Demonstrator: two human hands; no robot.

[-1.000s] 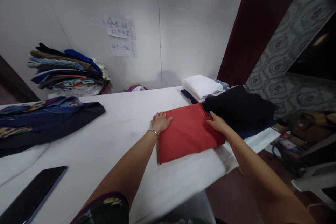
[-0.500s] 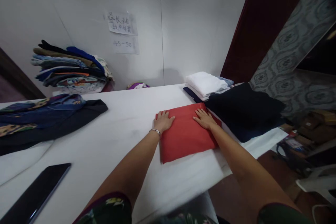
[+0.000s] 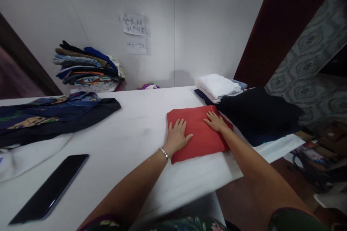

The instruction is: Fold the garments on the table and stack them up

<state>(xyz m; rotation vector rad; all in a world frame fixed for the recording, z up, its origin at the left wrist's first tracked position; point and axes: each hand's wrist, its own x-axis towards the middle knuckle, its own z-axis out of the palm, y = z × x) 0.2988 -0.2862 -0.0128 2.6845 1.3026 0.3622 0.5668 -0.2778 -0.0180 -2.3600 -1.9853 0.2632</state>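
A red garment [image 3: 202, 142], folded into a flat rectangle, lies on the white table [image 3: 130, 133] in front of me. My left hand [image 3: 177, 136] rests palm down on its left part, fingers spread; a silver bracelet circles that wrist. Flat on the garment's upper right part is my right hand [image 3: 215, 121], its fingers also apart. Neither hand grips the cloth. Close beyond the right hand lies a dark piece of clothing [image 3: 257, 115], its far left side near a folded white stack [image 3: 218, 86].
A phone [image 3: 51, 189] lies at the near left. Behind it are loose dark and patterned clothes [image 3: 81, 115] and a white cloth [image 3: 40, 155]. A tall pile of folded clothes [image 3: 88, 66] stands against the wall. The table's front edge runs below the red garment.
My left hand has slid toward me over the red garment, from its far left corner to the middle of its left side. My right hand stays nearly in place. The view has shifted left.
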